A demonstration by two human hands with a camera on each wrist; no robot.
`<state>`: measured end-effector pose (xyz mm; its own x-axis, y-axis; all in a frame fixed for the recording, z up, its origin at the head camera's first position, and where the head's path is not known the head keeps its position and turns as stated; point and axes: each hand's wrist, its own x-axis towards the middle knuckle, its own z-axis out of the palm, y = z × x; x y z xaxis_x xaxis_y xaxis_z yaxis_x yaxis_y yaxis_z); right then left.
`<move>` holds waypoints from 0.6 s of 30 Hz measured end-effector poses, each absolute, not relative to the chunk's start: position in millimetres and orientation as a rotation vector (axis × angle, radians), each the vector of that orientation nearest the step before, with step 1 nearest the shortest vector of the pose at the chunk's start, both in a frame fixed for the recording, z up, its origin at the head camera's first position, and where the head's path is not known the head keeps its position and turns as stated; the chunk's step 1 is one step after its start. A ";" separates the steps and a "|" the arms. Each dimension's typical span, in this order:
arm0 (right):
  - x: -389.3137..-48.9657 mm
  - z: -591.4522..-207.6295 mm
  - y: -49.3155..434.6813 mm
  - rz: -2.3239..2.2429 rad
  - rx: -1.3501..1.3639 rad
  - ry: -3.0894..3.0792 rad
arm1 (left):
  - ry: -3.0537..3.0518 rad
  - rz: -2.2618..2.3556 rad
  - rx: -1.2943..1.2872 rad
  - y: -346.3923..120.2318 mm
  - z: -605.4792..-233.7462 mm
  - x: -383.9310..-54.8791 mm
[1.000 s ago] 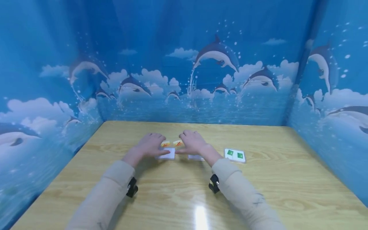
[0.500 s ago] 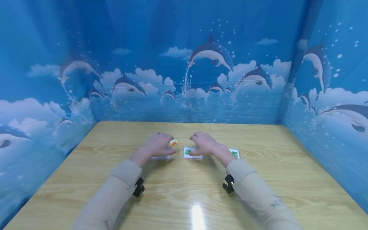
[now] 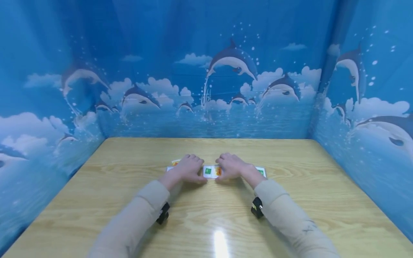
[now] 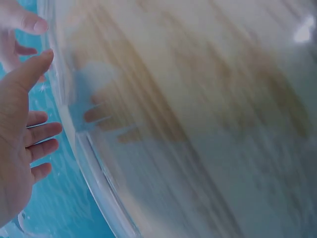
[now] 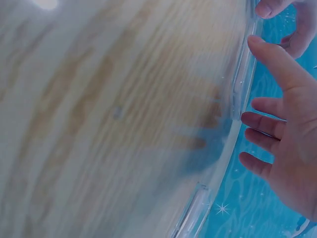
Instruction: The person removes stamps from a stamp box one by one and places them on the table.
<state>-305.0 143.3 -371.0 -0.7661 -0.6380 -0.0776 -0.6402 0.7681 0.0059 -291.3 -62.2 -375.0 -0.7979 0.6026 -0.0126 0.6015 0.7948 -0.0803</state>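
A flat, clear-edged tile (image 3: 212, 172) lies between my two hands in the head view, showing a green square beside an orange picture. My left hand (image 3: 189, 168) is at its left end, thumb in front and fingers toward the back. My right hand (image 3: 233, 167) is at its right end, covering part of it. In the left wrist view, the left thumb (image 4: 34, 69) is close to the tile's clear edge (image 4: 57, 59), fingers extended and apart. In the right wrist view, the right thumb (image 5: 267, 54) reaches the clear edge (image 5: 242, 69); whether it presses is unclear.
A second flat tile (image 3: 169, 168) shows partly behind the left wrist, with a small orange-printed piece (image 3: 175, 162) beyond it. Another tile with green squares (image 3: 261, 172) lies partly behind the right wrist. Dolphin-printed curtains (image 3: 206, 71) enclose the wooden table (image 3: 206, 208).
My left hand has moved right, off the left tile and up to the middle one. My right hand has shifted right, uncovering the middle tile's green and orange pictures. The head view has turned slightly.
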 end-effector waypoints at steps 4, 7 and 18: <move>-307.0 -374.6 143.8 0.047 -1.043 2.874 | -2.963 0.186 -1.019 -55.1 -378.5 -293.2; -308.1 -376.0 143.9 0.035 -1.059 2.874 | -2.978 0.197 -1.020 -51.4 -379.5 -294.0; -307.8 -375.7 140.7 0.010 -1.024 2.861 | -3.034 0.226 -1.018 -45.2 -382.7 -297.5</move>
<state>-307.8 140.7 -375.7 -0.7682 -0.6326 -0.0985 -0.6333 0.7734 -0.0282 -297.5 -45.2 -382.7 -0.7965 0.5950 -0.1076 0.6044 0.7887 -0.1122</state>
